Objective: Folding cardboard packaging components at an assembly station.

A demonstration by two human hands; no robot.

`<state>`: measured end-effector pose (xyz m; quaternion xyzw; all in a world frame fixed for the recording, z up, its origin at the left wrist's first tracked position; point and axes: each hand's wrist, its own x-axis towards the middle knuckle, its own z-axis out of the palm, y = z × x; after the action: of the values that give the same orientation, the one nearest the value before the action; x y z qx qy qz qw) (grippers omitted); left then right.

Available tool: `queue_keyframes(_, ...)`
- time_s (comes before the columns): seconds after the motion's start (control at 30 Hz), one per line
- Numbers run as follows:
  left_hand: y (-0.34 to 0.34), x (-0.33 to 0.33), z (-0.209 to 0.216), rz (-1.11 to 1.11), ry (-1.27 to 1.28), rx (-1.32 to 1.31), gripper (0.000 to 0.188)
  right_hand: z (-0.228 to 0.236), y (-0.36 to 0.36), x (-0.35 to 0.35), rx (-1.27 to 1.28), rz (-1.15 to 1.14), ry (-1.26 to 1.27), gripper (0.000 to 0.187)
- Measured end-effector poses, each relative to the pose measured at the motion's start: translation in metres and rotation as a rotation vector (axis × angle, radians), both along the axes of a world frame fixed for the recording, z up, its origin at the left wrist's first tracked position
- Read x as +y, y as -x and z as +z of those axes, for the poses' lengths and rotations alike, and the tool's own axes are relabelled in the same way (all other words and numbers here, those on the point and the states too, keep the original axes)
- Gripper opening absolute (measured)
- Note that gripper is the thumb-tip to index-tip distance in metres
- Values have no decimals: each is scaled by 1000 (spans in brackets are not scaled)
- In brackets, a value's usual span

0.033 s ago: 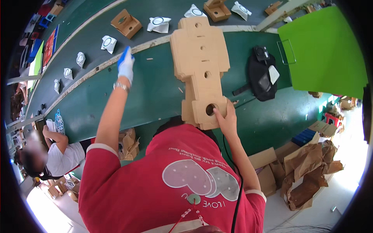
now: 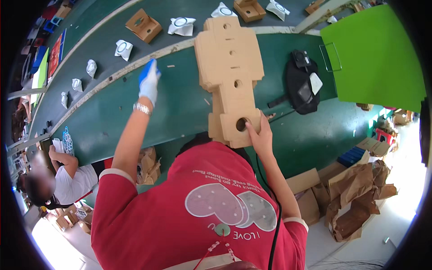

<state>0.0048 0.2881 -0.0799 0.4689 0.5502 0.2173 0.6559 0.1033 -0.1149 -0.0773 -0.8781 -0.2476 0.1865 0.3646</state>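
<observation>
A stack of flat die-cut cardboard box blanks [image 2: 230,58] lies lengthwise before me, its near end over the table's front edge. Round holes and short slots run down its middle. My right hand [image 2: 261,135], bare, grips the near right corner, with the thumb on top beside the largest hole and the other fingers mostly hidden. To the left of the stack, my left hand [image 2: 149,83] is raised over the green table, apart from the blanks. It wears a white and blue glove; its fingers stretch forward and nothing shows in them.
White pouches with round rings [image 2: 182,26] and open cardboard boxes [image 2: 143,26] stand along the conveyor [image 2: 105,45]. A black bag [image 2: 302,85] lies right of the stack, near a green board [image 2: 373,58]. Another person [image 2: 74,180] sits at left; torn brown paper [image 2: 360,202] fills a carton at right.
My left hand has drawn back slightly from the conveyor edge, toward me and a little to the right. The right hand keeps its grip on the cardboard blanks.
</observation>
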Motion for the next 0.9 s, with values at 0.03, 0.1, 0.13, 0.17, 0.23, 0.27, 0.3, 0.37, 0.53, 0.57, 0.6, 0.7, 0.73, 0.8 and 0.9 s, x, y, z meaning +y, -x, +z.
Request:
queue_keyframes(0.03,21,-36,-4,-80,22,-32,57,5,3,6,48,-52,-57,70)
queue_keyframes(0.1,49,-111,0,-245,58,-103,53,17,6,12,71,-102,-95,62)
queue_keyframes(0.13,56,-150,10,-318,67,-140,51,25,8,12,74,-78,-87,62)
queue_keyframes(0.17,61,-176,9,-401,43,-95,50,34,10,15,-37,-77,-88,61)
queue_keyframes(0.23,56,-223,20,-574,-249,-44,51,54,17,19,-203,-70,-116,55)
queue_keyframes(0.27,45,-241,41,-661,-521,-31,53,61,21,20,-198,-39,-125,55)
queue_keyframes(0.3,32,-255,62,-588,-425,34,55,66,25,20,-121,-58,-140,50)
queue_keyframes(0.37,20,-275,64,-406,-488,21,61,75,29,26,-136,-59,-219,39)
queue_keyframes(0.53,4,-276,95,-269,-189,-54,42,84,14,22,469,-48,-424,32)
queue_keyframes(0.57,3,-276,97,-309,-39,-33,34,83,10,22,528,-59,-434,30)
queue_keyframes(0.6,1,-279,102,-294,-52,-30,34,82,5,22,533,-41,-443,30)
queue_keyframes(0.7,1,-292,110,-269,228,-233,30,72,-6,21,1063,-117,-321,37)
queue_keyframes(0.73,3,-294,105,-232,198,-237,30,72,-8,21,1069,-67,-322,37)
queue_keyframes(0.8,-3,-300,89,-104,271,-320,29,75,-18,18,1144,48,-450,43)
queue_keyframes(0.9,-7,-302,97,-121,148,-253,34,83,-32,20,1106,195,-391,48)
